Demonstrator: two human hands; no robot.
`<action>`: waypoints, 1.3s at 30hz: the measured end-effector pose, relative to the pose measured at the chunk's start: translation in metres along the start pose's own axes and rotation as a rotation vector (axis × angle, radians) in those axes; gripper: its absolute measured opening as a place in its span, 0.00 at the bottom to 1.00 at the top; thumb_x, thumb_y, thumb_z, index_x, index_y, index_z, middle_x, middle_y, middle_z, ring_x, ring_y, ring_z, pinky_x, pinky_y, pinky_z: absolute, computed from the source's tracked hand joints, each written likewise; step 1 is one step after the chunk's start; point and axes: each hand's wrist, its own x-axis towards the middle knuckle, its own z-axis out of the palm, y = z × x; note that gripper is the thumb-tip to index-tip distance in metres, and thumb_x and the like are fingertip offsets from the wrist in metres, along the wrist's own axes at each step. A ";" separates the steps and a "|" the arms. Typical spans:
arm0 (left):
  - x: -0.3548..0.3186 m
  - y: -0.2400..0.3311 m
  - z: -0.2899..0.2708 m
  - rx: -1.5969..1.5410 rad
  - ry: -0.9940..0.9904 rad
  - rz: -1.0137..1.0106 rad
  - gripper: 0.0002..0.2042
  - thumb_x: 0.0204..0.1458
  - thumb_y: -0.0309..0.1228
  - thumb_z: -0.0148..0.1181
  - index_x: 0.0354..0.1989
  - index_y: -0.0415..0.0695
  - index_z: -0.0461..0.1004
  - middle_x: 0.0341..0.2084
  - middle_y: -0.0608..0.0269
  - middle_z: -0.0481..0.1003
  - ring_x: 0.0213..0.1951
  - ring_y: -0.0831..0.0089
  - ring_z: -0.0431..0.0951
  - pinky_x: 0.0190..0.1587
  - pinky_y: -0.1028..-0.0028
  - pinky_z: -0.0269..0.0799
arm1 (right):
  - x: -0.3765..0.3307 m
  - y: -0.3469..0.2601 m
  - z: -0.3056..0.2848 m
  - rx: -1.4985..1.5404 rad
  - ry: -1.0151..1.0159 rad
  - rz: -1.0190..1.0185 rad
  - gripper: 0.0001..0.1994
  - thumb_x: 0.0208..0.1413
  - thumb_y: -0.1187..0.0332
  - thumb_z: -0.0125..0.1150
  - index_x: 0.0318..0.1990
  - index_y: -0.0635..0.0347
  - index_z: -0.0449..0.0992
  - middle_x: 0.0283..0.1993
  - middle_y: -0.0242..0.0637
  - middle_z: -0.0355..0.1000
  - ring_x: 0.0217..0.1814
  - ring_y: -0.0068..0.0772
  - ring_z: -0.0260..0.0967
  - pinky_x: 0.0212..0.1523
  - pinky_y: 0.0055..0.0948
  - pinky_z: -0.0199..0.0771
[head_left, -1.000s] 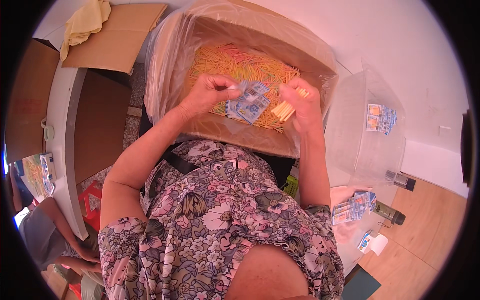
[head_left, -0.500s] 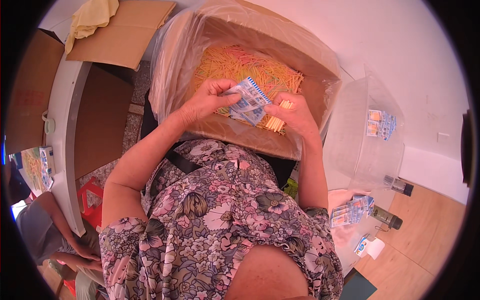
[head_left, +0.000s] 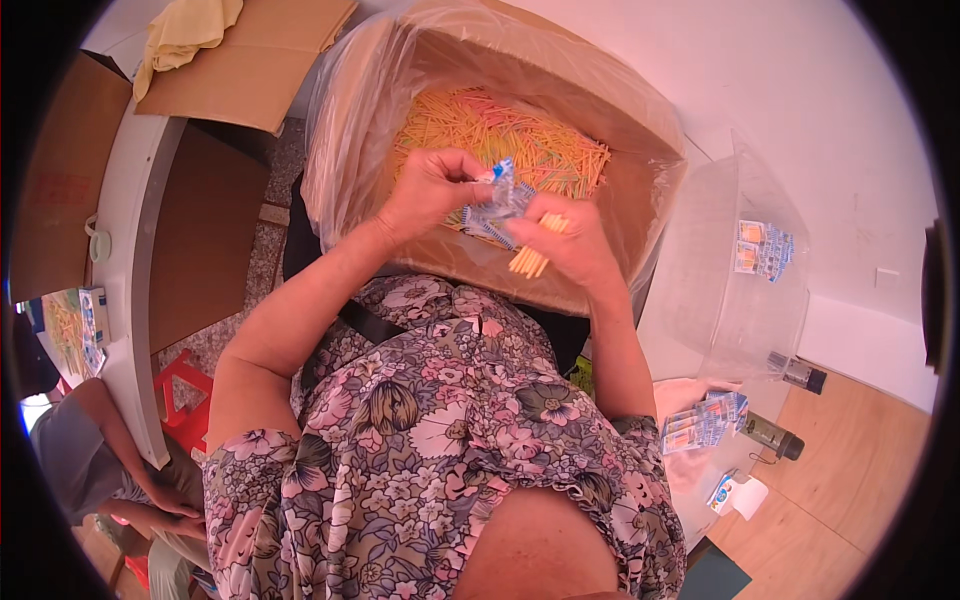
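My left hand pinches the edge of a small clear packet with blue print, which is crumpled and partly blurred. Against the packet's other side, the thumb side of my right hand is close or touching; I cannot tell which. That hand is closed around a bundle of thin yellow sticks, their ends poking out below the fingers. More blue-striped packets sit just under both hands. Beyond lies a heap of loose sticks, mostly yellow with some pink and green, inside a cardboard box lined with clear plastic.
At the right stands a clear plastic bin with blue-printed packets in it. Near it are stacked packets, a dark bottle and a small white carton. Another person sits at the left beside a white table.
The packet between my hands, flat and spread before, is now crumpled and turned. My right hand has tipped and shifted slightly left with the sticks.
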 end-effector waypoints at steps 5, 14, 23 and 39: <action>0.002 0.012 -0.003 -0.073 -0.047 0.040 0.06 0.45 0.18 0.61 0.33 0.37 0.77 0.34 0.60 0.78 0.37 0.75 0.76 0.43 0.77 0.72 | 0.004 -0.009 -0.015 0.440 0.192 0.051 0.08 0.50 0.71 0.63 0.23 0.58 0.70 0.20 0.22 0.63 0.23 0.11 0.60 0.23 0.15 0.57; 0.001 0.012 0.001 0.073 -0.073 0.092 0.06 0.43 0.18 0.63 0.30 0.39 0.79 0.38 0.58 0.77 0.41 0.73 0.75 0.46 0.76 0.70 | 0.030 -0.025 -0.004 0.353 0.242 0.103 0.09 0.50 0.68 0.63 0.22 0.57 0.70 0.19 0.22 0.63 0.20 0.10 0.59 0.20 0.14 0.55; 0.000 0.012 0.007 0.164 -0.099 0.110 0.06 0.42 0.21 0.65 0.31 0.38 0.79 0.36 0.59 0.77 0.39 0.76 0.75 0.43 0.78 0.70 | 0.043 -0.034 -0.005 -0.184 0.395 -0.080 0.12 0.50 0.67 0.62 0.21 0.62 0.69 0.18 0.22 0.64 0.21 0.10 0.56 0.20 0.17 0.54; -0.002 0.012 0.018 0.057 -0.012 0.049 0.07 0.47 0.22 0.63 0.35 0.36 0.78 0.30 0.63 0.78 0.34 0.81 0.74 0.40 0.80 0.70 | 0.032 -0.031 -0.006 -0.250 0.454 -0.140 0.11 0.51 0.67 0.62 0.23 0.63 0.69 0.17 0.25 0.64 0.22 0.10 0.56 0.21 0.17 0.58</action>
